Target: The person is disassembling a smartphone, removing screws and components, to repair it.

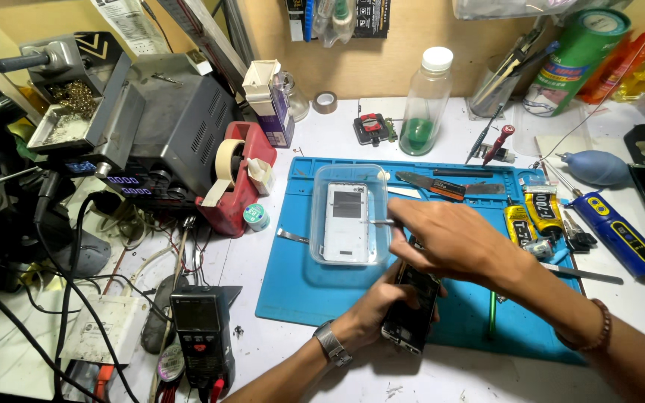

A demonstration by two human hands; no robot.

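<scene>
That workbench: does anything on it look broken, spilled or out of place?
Nothing looks spilled. The phone in the left hand lies opened up, its insides showing, and its white back sits apart in a clear tray. The right hand holds tweezers over that tray. Left of the blue mat, cables lie tangled.

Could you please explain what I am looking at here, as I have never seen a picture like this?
There is one picture, taken by a camera worn on a person's head and looking down at a crowded workbench. No machine does the work: these are the person's own two bare hands. The left hand, with a wristwatch, holds a dark phone over a blue work mat. The right hand holds thin metal tweezers with their tip over a clear plastic tray, in which a white phone part lies. Around the mat lie a red tape dispenser, a clear bottle of green liquid, yellow glue tubes and a multimeter.
</scene>
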